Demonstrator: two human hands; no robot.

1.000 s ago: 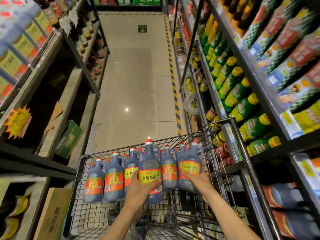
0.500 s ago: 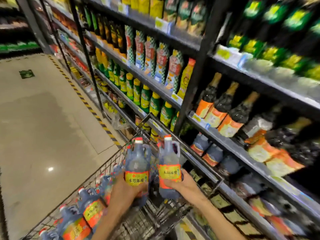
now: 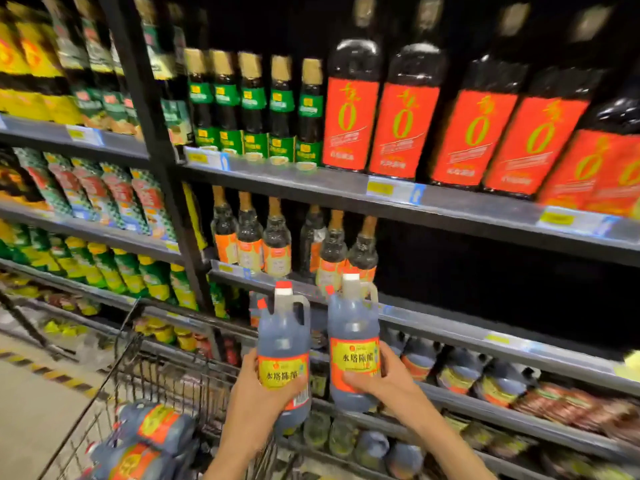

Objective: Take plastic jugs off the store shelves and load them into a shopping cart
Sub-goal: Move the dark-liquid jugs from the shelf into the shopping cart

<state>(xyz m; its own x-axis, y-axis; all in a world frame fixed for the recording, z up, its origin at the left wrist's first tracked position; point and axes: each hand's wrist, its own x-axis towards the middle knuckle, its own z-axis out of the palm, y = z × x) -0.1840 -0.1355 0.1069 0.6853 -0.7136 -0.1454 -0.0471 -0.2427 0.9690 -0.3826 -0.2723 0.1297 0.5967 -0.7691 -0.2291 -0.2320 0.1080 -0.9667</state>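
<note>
**Two vinegar jugs held upright in front of the shelving, cart at lower left**

Head view. The left hand (image 3: 258,403) grips the left vinegar jug (image 3: 284,351) around its lower body, thumb across the yellow-and-orange label and fingers curled behind. The right hand (image 3: 384,379) grips the right vinegar jug (image 3: 353,344) the same way, thumb lying on the lower label. Both jugs stand upright, just beside each other with a narrow gap between them, each with a moulded handle at the shoulder and a white cap banded in red. They are held in the air in front of the shelf edge (image 3: 450,329), above the far right corner of the shopping cart (image 3: 162,379).

The cart is a dark wire basket at lower left. More jugs in the cart (image 3: 152,434) of the same type lie tilted at its near end; their count cannot be read because of blur.

Behind the held jugs, further jugs on the lower shelf (image 3: 460,370) stand in a row. One shelf up, small dark bottles with orange labels (image 3: 277,244) stand near the upright post, with a dark gap to their right. Above them are large red-labelled bottles (image 3: 401,123) and green-labelled bottles (image 3: 252,105). Packaged goods fill the bay at left. The tiled floor (image 3: 31,410) shows at lower left.
</note>
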